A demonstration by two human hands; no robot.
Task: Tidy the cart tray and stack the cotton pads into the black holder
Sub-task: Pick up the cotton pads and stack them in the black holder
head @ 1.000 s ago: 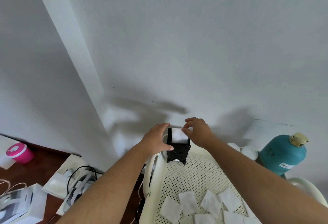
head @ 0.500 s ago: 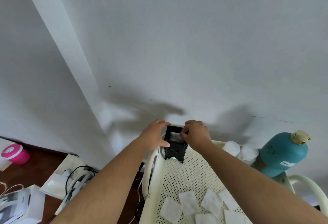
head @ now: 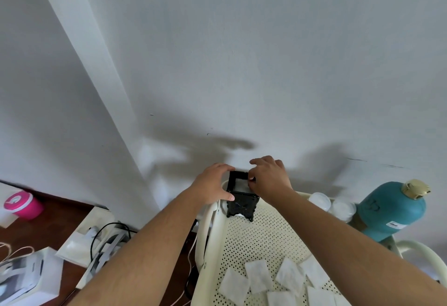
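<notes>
Single view only, head-worn wide-angle cam, no second view to overlap. Looks forward and down from above person's arms, pitched high: white wall fills upper two thirds. Forearms enter from bottom edge, left hand and right hand meet near frame centre at black holder. Cart tray close, lower right, cropped by bottom edge. Dark floor lower left. Edges show wide-angle bending.
</notes>
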